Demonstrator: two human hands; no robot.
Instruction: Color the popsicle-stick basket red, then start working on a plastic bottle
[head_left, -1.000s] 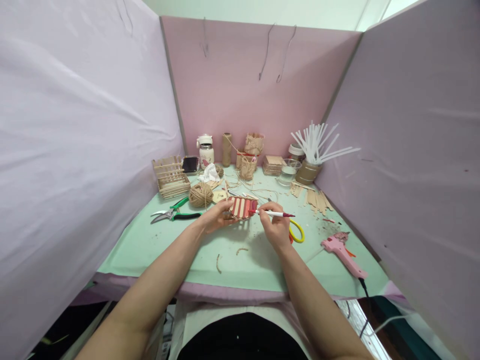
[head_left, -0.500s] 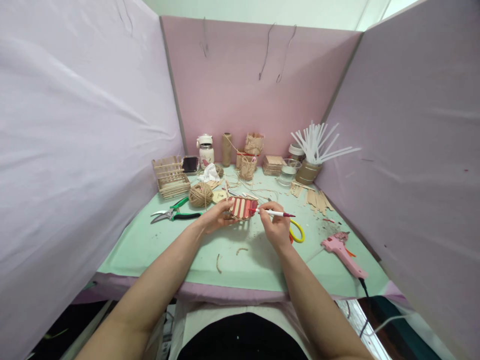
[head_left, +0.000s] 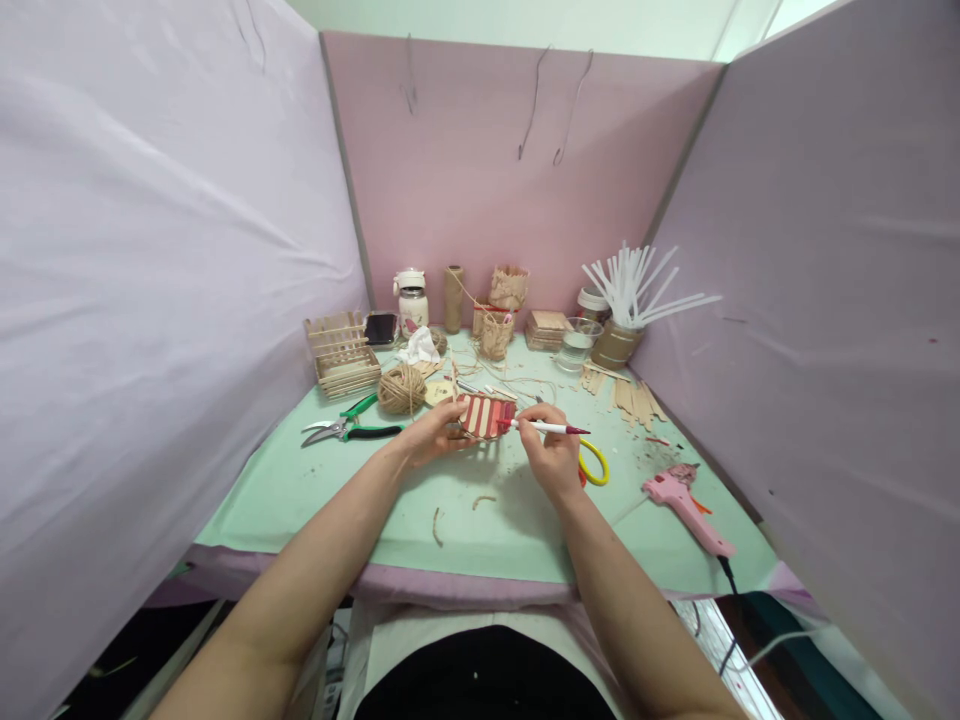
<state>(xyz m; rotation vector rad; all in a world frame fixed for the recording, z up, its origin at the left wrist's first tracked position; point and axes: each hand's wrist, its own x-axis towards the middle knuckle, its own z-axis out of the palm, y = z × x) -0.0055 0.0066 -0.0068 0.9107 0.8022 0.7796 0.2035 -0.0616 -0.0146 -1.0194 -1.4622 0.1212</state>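
Note:
My left hand [head_left: 433, 432] is closed round the left side of a small panel of craft sticks [head_left: 484, 414] striped red and pale, held just above the green table cover [head_left: 300, 490]. My right hand [head_left: 551, 455] pinches a white marker with a red end [head_left: 547, 428], its tip touching the panel's right edge. Yellow-handled scissors [head_left: 594, 463] lie under and just right of my right hand.
Green-handled pliers [head_left: 346, 428], a twine ball [head_left: 401, 389] and a stick crate [head_left: 343, 354] lie to the left. A pink glue gun [head_left: 686, 505] sits right, loose sticks [head_left: 636, 398] and a jar of white sticks [head_left: 626, 305] behind. Pink partitions enclose three sides.

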